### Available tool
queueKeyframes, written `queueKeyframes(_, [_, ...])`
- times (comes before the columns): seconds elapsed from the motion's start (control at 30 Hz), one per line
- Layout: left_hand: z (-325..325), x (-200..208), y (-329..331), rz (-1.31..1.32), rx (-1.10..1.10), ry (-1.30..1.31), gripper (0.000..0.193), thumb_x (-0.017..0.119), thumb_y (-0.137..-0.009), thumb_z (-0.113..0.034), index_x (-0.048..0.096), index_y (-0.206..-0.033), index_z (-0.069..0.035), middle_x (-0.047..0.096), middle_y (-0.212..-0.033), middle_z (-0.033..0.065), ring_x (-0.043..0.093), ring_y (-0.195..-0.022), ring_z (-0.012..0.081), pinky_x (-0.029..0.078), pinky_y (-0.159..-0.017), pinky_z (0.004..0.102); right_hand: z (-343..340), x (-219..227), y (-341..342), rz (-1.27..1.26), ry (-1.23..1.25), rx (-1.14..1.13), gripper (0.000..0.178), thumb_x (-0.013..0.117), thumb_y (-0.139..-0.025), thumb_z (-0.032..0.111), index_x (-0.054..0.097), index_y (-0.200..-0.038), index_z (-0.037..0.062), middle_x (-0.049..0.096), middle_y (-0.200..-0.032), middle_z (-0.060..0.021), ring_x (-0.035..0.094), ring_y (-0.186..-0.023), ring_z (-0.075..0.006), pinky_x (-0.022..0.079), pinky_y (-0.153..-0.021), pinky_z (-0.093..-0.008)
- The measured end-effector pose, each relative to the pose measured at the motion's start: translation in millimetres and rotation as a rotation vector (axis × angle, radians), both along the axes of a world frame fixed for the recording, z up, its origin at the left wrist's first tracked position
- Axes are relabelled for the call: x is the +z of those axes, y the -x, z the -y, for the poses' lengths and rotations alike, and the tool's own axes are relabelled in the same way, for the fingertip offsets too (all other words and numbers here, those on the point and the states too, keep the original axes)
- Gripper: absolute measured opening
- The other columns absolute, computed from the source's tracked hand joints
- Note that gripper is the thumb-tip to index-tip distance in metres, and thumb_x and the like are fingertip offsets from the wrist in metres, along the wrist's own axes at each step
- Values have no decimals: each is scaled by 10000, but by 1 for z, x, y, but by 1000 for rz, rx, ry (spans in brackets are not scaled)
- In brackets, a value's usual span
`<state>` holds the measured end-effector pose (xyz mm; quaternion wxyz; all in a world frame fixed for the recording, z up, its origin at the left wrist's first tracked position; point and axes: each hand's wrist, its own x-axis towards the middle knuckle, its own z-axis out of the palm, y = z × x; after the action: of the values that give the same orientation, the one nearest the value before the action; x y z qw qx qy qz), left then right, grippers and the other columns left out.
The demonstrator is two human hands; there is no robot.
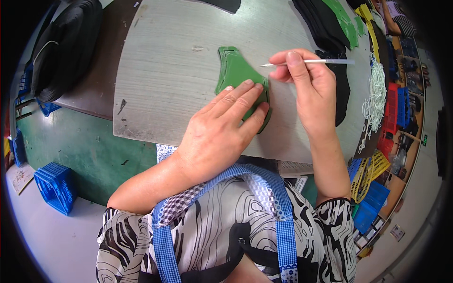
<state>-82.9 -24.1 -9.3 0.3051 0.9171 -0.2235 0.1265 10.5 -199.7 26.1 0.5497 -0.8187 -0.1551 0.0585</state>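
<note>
A flat green template with narrow slots along its edges lies on the grey tabletop, and a dark edge shows along its rim. My left hand rests flat across its lower part, fingers stretched out, pressing on it and hiding some of it. To the right, my right hand pinches a slim white pen between thumb and fingers. The pen's tip points left, just off the template's right edge; I cannot tell whether it touches the table.
Stacked black pieces and more green pieces lie at the far right, near a bundle of pale cords. A large black roll stands at left. Blue crates sit on the floor; shelves with baskets line the right.
</note>
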Motion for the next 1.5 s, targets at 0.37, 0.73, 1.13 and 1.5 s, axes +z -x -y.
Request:
queueKeyframes(0.37, [1,-3,0,17,19,-40,328,721,-865,-135,762,-1190,-133,668,-1380,121,640,-1314,296,556,-1067,432,6,-1,21,-97,-58,8,362,567,-1118,271,736,-1032,-37,730,-942,-41,658,-856,-83,551,-779,-244])
queueKeyframes(0.73, [-1,1,1,-14,-15,-1,363,689,-830,-107,747,-1188,-124,659,-1326,142,654,-1267,326,550,-1074,453,-44,-16,-27,418,344,395,322,579,-1076,250,714,-921,2,719,-900,-84,655,-696,-221,531,-662,-349])
queueKeyframes(1.13, [-3,2,-2,-6,-28,-9,367,690,-835,-78,727,-1200,-88,634,-1380,135,633,-1310,321,548,-1084,448,-26,-15,-19,337,304,47,179,648,-1027,169,703,-931,30,696,-791,-105,684,-737,-280,542,-689,-389])
queueKeyframes(1.5, [2,0,-3,-10,-6,-27,378,804,-795,-81,721,-1163,-84,645,-1337,101,654,-1277,305,600,-976,395,16,-13,38,417,401,2,127,658,-999,136,667,-933,28,663,-822,-117,629,-794,-340,506,-707,-429])
